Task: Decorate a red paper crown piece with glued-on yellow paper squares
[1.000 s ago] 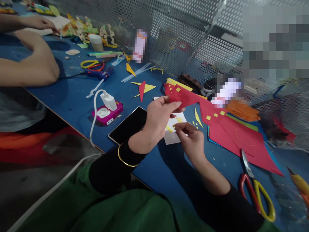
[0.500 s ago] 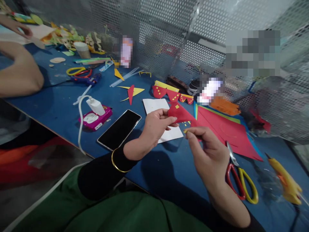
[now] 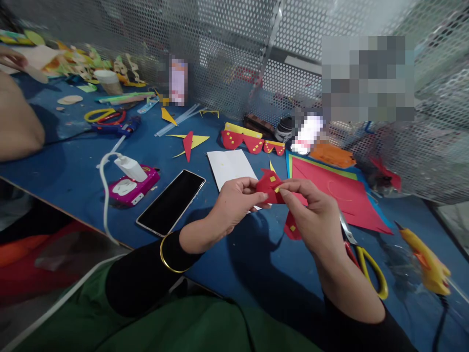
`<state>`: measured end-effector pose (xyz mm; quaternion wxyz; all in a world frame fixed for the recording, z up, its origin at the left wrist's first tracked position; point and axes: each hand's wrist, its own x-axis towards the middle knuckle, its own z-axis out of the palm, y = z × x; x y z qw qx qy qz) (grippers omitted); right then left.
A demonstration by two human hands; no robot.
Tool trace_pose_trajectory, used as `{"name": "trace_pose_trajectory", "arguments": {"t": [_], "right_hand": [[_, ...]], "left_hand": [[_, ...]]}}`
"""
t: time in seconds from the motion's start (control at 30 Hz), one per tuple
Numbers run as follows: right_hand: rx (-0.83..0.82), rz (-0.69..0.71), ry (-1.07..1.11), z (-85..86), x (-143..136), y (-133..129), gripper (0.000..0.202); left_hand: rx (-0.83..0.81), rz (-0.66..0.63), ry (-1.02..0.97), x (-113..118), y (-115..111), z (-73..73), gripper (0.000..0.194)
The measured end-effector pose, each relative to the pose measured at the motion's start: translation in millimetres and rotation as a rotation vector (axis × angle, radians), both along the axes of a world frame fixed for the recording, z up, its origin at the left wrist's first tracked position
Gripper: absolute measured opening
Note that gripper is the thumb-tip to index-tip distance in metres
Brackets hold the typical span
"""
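Observation:
My left hand [image 3: 238, 201] pinches a red paper cutout [image 3: 266, 183] by its left side, above a white sheet [image 3: 229, 164]. One small yellow square [image 3: 272, 179] shows on the cutout's face. Against the cutout's right part, my right hand [image 3: 311, 210] presses a tiny yellow paper piece [image 3: 277, 189] between thumb and fingertips. Below that hand a red paper part [image 3: 293, 229] with a yellow square sticks out; whether it belongs to the held cutout I cannot tell. Farther back lie red cutouts [image 3: 242, 141] with yellow squares and yellow top strips.
Scissors [image 3: 372, 274] lie partly under my right forearm, near a yellow glue gun [image 3: 425, 261]. Red sheets [image 3: 340, 195] are stacked at right. A phone [image 3: 171, 203] and a pink power socket [image 3: 134, 186] with a white cable are at left. Another person's arm [image 3: 18, 117] rests at far left.
My right hand has brought the small yellow piece up to the red cutout, and the two hands are now close together. The view has shifted slightly, so the table things appear farther left.

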<state>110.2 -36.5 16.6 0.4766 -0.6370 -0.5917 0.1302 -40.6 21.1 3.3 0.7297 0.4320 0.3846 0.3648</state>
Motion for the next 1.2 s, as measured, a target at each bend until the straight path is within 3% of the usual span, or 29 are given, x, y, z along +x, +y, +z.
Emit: {"name": "trace_pose_trajectory", "arguments": {"t": [0.23, 0.67, 1.2], "right_hand": [[0.087, -0.031, -0.157, -7.4, -2, 0, 0.012], [0.224, -0.083, -0.479, -17.8, -9, 0, 0.008], [0.168, -0.113, -0.372, -19.8, -10, 1, 0.007]], "left_hand": [[-0.030, 0.002, -0.065, 0, 2, -5.8, 0.004], [-0.114, 0.042, -0.119, 2, 1, -4.9, 0.013], [-0.081, 0.052, -0.100, 2, 0, -3.5, 0.013]]}}
